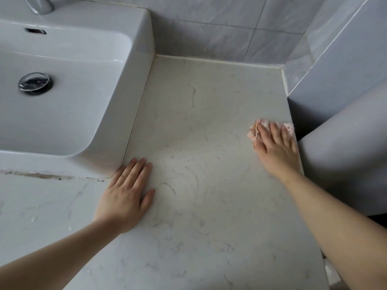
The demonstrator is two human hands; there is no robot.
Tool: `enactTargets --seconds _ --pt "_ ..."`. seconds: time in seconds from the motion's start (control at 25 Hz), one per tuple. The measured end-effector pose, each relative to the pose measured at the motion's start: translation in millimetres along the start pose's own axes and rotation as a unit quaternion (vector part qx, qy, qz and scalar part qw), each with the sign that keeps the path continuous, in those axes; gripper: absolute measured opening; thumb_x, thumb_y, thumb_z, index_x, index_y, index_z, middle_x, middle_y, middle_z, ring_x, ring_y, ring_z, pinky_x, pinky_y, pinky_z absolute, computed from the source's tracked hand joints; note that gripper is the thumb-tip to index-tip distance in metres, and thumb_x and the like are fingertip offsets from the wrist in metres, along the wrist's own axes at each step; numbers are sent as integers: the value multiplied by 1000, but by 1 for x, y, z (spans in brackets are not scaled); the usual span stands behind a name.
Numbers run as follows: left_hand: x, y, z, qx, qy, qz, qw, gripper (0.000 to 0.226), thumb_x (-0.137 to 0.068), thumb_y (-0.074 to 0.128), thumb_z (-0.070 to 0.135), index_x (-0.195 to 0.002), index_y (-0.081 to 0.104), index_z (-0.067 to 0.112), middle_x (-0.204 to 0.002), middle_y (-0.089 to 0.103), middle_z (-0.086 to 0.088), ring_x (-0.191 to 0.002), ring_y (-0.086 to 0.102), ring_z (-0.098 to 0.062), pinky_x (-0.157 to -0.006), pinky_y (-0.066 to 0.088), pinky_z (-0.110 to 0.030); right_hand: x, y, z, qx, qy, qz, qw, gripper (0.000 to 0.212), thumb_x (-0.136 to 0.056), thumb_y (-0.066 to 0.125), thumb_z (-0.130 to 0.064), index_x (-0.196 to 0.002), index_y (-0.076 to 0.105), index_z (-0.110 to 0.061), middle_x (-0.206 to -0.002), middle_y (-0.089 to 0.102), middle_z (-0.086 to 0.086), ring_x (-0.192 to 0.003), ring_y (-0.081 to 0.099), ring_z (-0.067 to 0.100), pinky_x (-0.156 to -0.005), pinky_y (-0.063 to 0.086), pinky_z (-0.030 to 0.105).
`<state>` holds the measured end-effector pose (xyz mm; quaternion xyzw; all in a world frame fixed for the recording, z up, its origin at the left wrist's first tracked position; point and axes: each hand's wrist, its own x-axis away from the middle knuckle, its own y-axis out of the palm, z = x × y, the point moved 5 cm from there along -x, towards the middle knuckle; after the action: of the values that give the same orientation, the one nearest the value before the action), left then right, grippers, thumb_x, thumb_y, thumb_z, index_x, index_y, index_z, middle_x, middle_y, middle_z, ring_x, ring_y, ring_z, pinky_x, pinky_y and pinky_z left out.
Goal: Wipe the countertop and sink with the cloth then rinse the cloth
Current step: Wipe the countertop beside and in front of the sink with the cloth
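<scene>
Two flat hands: countertop (209, 132) broad, hard, smooth; sink (62, 101) glossy, probably slick when wet. Left hand (125, 195) rests open, bracing. Right hand (276, 147), fingers straight, presses pink cloth (270, 127) at the counter's right edge. Cloth appears soft, light, bunches; palm pressure should suffice.

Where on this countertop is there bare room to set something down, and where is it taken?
Bare countertop spans from the right wall of the sink to the tiled back wall and down the middle. Taken: the right edge, where the right hand presses the pink cloth, and the sink's front corner, where the left hand lies flat.
</scene>
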<state>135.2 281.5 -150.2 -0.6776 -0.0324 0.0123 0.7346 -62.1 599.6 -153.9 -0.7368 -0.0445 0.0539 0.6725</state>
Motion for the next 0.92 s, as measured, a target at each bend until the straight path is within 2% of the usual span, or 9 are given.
enactTargets --seconds 0.16,0.28,0.36,0.52,0.56,0.64,0.72,0.8,0.92 --pt "1 -1 0 4 -2 -1 1000 69 -94 12 51 -136 43 6 -142 44 -12 -134 24 -20 -113 3 -27 117 -4 -26 9 -96 7 995 59 -93 21 -47 -145 33 -22 -150 36 11 -139 27 32 -109 26 48" --pt "0 -2 0 10 3 1 1000 64 -92 24 47 -136 44 5 -141 45 -13 -134 26 -21 -113 2 -26 188 -3 -29 -8 -174 12 985 54 -99 18 -48 -140 38 -20 -146 42 10 -137 31 31 -106 29 47" --pt "1 -2 1 12 5 9 1000 62 -89 30 43 -135 45 5 -140 46 -14 -133 29 -23 -113 0 -25 157 -5 -18 13 -140 36 989 59 -98 9 -53 -141 36 -23 -145 43 10 -136 33 31 -106 27 45" --pt "2 -2 -1 7 14 20 1000 61 -88 30 41 -134 45 3 -140 47 -15 -132 36 -28 -111 2 -26 81 -5 -3 11 44 -5 999 72 -88 2 -55 -148 28 -24 -154 27 10 -143 21 31 -117 12 47" --pt "2 -1 -1 6 16 25 1000 61 -88 30 41 -134 44 3 -140 46 -15 -132 38 -29 -111 4 -27 95 -5 -8 3 55 -1 998 70 -88 7 -53 -147 29 -23 -154 28 10 -142 22 32 -116 15 47" --pt "1 0 0 7 18 35 999 62 -88 29 40 -134 44 2 -140 46 -16 -132 39 -30 -110 10 -32 158 -5 -31 12 -14 13 1000 61 -93 19 -48 -146 33 -20 -151 33 11 -140 28 32 -111 24 46" --pt "1 1 1 9 21 36 999 63 -89 28 41 -134 44 1 -140 45 -17 -132 38 -31 -109 12 -34 226 -4 -43 12 -93 -8 996 58 -97 19 -48 -144 35 -19 -150 34 9 -139 26 29 -108 23 44" --pt "2 1 1 3 26 35 999 64 -89 26 41 -135 43 0 -141 43 -19 -133 37 -32 -109 11 -35 234 -2 -28 33 -128 8 991 60 -97 15 -51 -145 32 -19 -151 33 8 -140 24 27 -109 23 43" --pt "2 2 0 -1 30 30 999 67 -89 22 43 -137 40 -1 -143 40 -19 -135 34 -32 -109 9 -35 173 -12 18 15 36 -5 999 68 -90 17 -54 -147 29 -20 -155 26 9 -143 20 28 -113 24 48"
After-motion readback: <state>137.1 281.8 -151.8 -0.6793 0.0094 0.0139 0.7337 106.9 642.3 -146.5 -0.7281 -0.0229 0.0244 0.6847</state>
